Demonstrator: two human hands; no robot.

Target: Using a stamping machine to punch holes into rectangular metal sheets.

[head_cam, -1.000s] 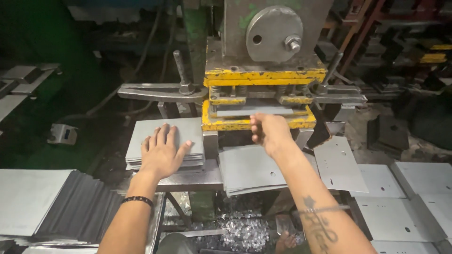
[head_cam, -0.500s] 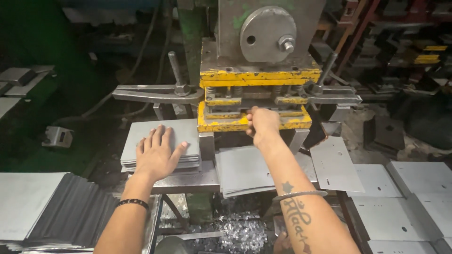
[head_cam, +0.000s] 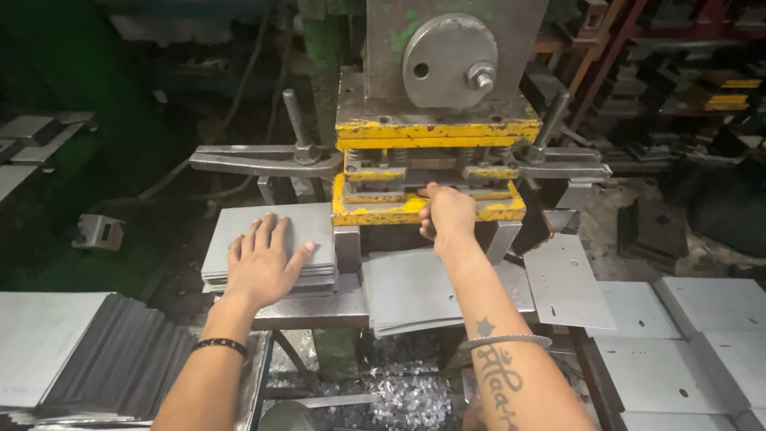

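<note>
- Your left hand (head_cam: 259,267) lies flat, fingers spread wide, palm down on the stack of grey sheets (head_cam: 231,231); it grips nothing, it only presses on the top sheet
- Your right hand (head_cam: 448,217) is up at the mouth of the yellow die (head_cam: 375,214), ahead of your left hand and to its right, fingers curled in narrow against the slot
- A plate seems to sit in that slot just past your right fingertips, but the fingers hide the edge, so I cannot tell whether you pinch it or only push on it
- Judging from this, you are at the loading step: one piece being set in the die, the next ones waiting under your left palm
- The move from here calls for seating the piece square against the stops, then getting your right hand fully out from between the yellow blocks before anything cycles
- Under your right forearm lies a loose pile of sheets (head_cam: 407,291); to the right of that arm are punched plates (head_cam: 566,279) with small holes
- Left of your left forearm leans a dark fanned stack (head_cam: 120,359); below and between your arms, shiny metal slugs (head_cam: 407,399) cover the floor
- A long clamp bar (head_cam: 255,160) reaches out beyond your left fingertips
</note>
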